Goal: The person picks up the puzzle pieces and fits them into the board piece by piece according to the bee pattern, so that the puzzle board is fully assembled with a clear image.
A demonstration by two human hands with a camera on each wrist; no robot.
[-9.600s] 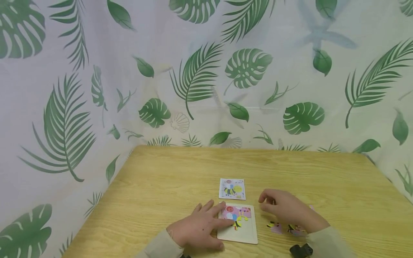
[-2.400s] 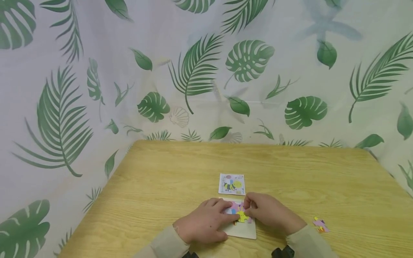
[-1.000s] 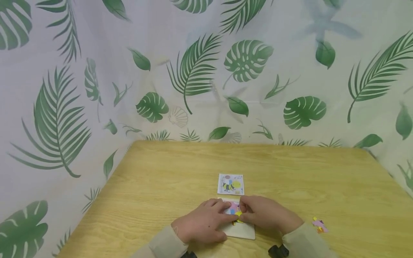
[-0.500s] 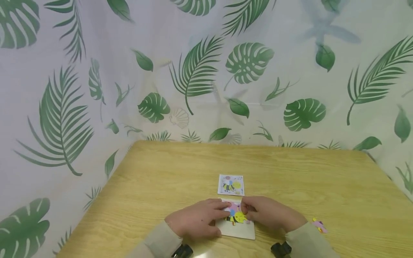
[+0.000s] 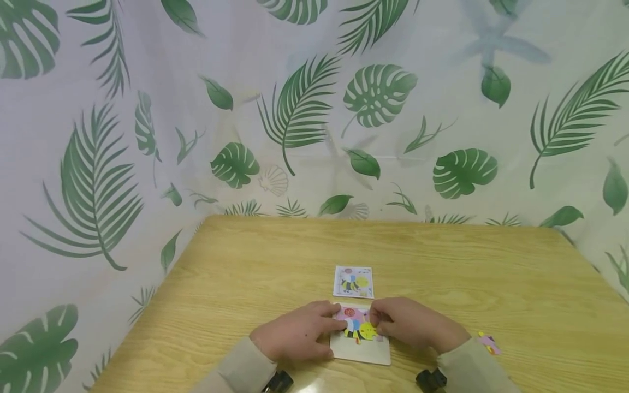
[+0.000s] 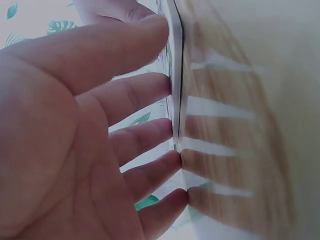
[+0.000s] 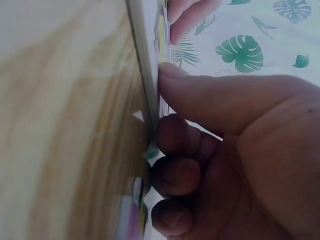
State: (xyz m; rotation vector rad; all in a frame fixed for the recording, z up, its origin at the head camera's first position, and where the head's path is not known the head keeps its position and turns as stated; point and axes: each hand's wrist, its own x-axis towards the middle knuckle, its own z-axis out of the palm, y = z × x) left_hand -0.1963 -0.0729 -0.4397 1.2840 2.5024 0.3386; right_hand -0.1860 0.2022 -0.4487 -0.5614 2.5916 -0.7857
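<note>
Pale square puzzle tray [image 5: 361, 355] with multicoloured bee pieces [image 5: 367, 331] lies on the yellow wood-grain worktop [image 5: 245, 262] in head view. Left wrist: the left hand [image 6: 82, 132] touches its edge straight-fingered; slack contact could let it slide. Right wrist: the right hand [image 7: 250, 140] curls its grip against it, pinching what, I cannot tell; hard pressing might unseat pieces.

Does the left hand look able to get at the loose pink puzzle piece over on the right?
Probably not easily. The right hand and its sleeve lie between the left hand, which touches the puzzle board, and the pink piece; it would likely have to reach over them.
</note>
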